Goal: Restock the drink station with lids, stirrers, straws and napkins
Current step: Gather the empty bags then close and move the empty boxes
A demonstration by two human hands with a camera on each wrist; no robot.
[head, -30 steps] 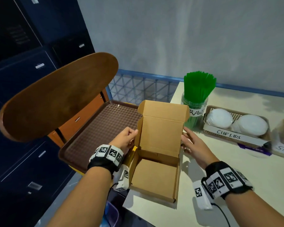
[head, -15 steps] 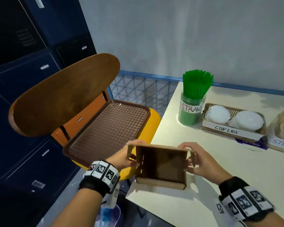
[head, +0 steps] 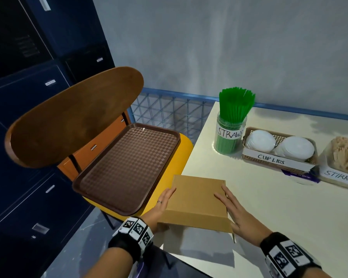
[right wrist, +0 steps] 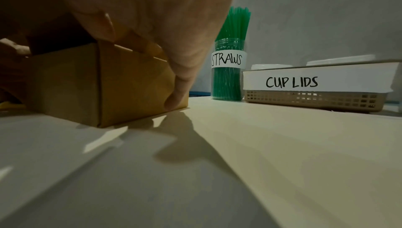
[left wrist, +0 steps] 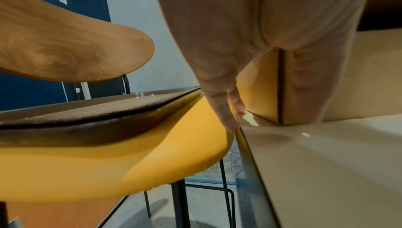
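The cardboard box [head: 196,201], which a second ago stood open with its lid up and half a second ago was being folded over, now lies closed and flat at the near left corner of the counter [head: 279,213], both hands having come down onto its sides.

At far left stand dark blue cabinets [head: 28,117]. Next comes a chair with a wooden backrest [head: 74,117] and a yellow seat [head: 186,145]; a brown tray [head: 129,167] lies on the seat, just beside the counter edge. The left hand [head: 162,203] lies along the box's left side, fingers straight, its grip open. The left wrist view adds that the fingertips [left wrist: 230,125] reach down to the counter's edge, in the narrow gap between seat and counter, and it shows the black chair legs [left wrist: 180,204] hidden from the head view. The right hand [head: 235,213] presses flat on the box's right side, grip open, fingers straight. The right wrist view shows one finger [right wrist: 180,90] running down the box wall almost to the counter.

Further right, well apart from the box, stand the jar of green straws [head: 232,121], labelled STRAWS, then the basket [head: 277,157] labelled CUP LIDS holding white lids [head: 277,143], then a stirrers container [head: 342,171] cut off by the head view's edge. No napkins can be made out. Nothing stands between box and station.
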